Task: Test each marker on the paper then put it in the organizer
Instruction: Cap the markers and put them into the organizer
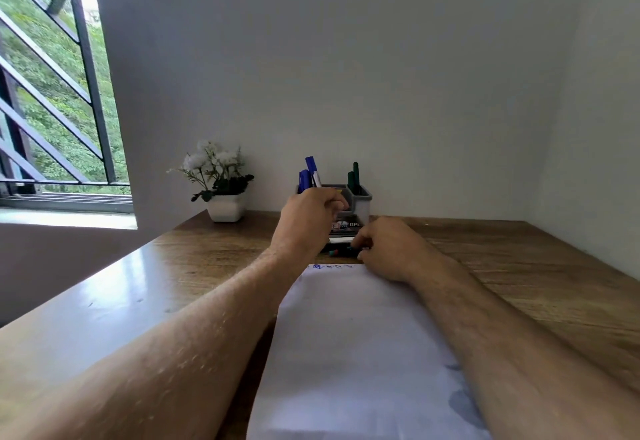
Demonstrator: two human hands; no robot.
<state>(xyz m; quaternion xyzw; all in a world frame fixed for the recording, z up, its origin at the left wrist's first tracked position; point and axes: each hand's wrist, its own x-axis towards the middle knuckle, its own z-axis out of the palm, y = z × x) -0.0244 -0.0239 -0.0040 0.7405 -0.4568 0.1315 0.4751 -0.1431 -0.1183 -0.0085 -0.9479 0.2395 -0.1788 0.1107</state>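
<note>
A white paper (353, 342) lies lengthwise on the wooden tabletop (519, 266), between the two forearms, placed close so that each test stroke can be made without reaching. A row of small blue scribbles (330, 267) marks its far edge. Just beyond that edge, the right hand (384, 249) rests low on the tabletop, fingers curled over a few loose markers (341, 247) lying there (whether it has one pinched cannot be told; the fingers hide the contact). Judged as selecting the next marker for testing. The left hand (310, 213) is raised and clamped on a blue-capped marker (313, 173), held upright over the left compartment of the grey organizer (362, 202), evidently to drop it among other blue markers there. Green markers (354, 176) stand in the right compartment, suggesting sorting by colour. A potted white flower (218, 180) stands at the wall, well clear.
</note>
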